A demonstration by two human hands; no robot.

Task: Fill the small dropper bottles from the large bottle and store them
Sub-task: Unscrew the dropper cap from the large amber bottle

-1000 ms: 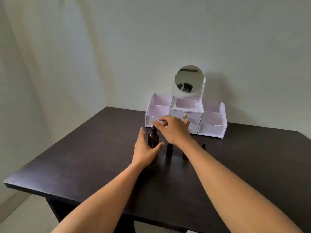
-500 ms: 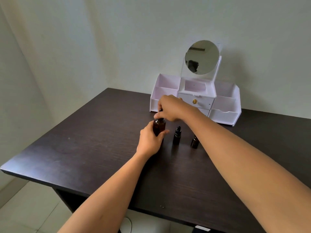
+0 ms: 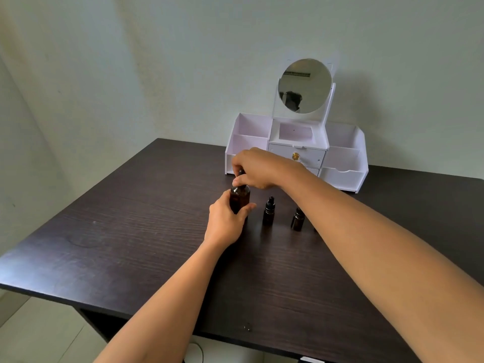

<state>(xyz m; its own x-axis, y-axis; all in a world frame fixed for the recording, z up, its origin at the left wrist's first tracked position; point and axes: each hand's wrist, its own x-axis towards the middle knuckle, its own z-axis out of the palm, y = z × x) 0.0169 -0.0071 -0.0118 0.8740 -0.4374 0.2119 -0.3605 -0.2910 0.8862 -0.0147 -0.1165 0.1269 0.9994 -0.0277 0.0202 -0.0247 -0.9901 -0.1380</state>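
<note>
Seen from the head camera, the large bottle [image 3: 239, 199] stands upright on the dark wooden table [image 3: 131, 231], towards the far side and in front of the white organizer [image 3: 340, 163]. It is dark amber glass with rounded shoulders and a black dropper top [image 3: 240, 174]. The left hand [image 3: 226, 222] grips its body from the near side, fingers and thumb curled round the glass. The right hand [image 3: 258, 169] reaches over from the right and pinches the dropper top between thumb and fingertips. Just right of the large bottle stand two small dropper bottles, one [image 3: 269, 212] nearer it and one [image 3: 297, 218] partly behind the right forearm; both are dark, capped in black and apart from each other. A round mirror [image 3: 304, 85] rises from the organizer's back.
</note>
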